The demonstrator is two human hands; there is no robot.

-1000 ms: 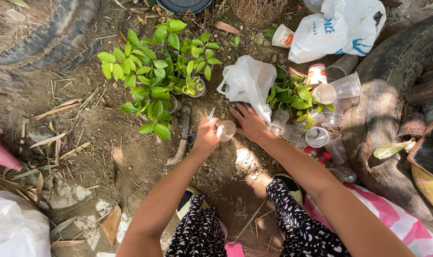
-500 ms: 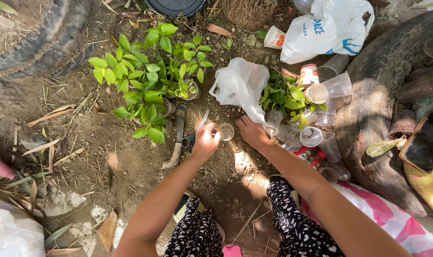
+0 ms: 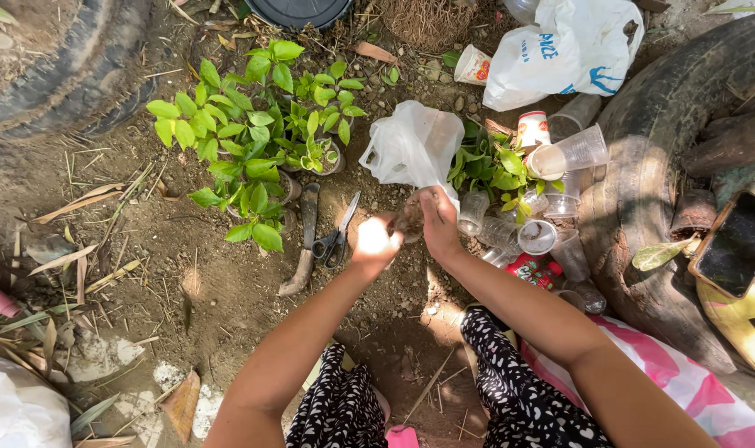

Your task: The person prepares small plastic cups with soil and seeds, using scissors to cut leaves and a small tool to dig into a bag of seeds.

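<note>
Head view, looking straight down: both hands meet over bare dirt in the middle of the scene. Left hand (image 3: 376, 241) sits in a bright sun patch, fingers curled around a small clear cup (image 3: 409, 222) with dark soil in it, and that grip looks closed on the cup. Right hand (image 3: 437, 222) has its fingers pinched together at the cup's rim; whether they hold soil or anything else, I cannot tell.

Risks, as I judge them. The thin plastic cup could buckle if squeezed, spilling soil onto the ground. Scissors (image 3: 337, 234) lie blades away just left of the left hand, beside a trowel (image 3: 304, 245); a careless sweep of the wrist could catch them. Just beyond the hands, a white plastic bag (image 3: 412, 149) slumps loosely and could flop over the cup. To the right, a cluster of empty clear cups (image 3: 552, 216) leans against an old tyre (image 3: 643, 191), easily toppled by the right elbow. Seedlings (image 3: 253, 141) in small pots at far left stand close enough that a reach could bend their stems.
</note>
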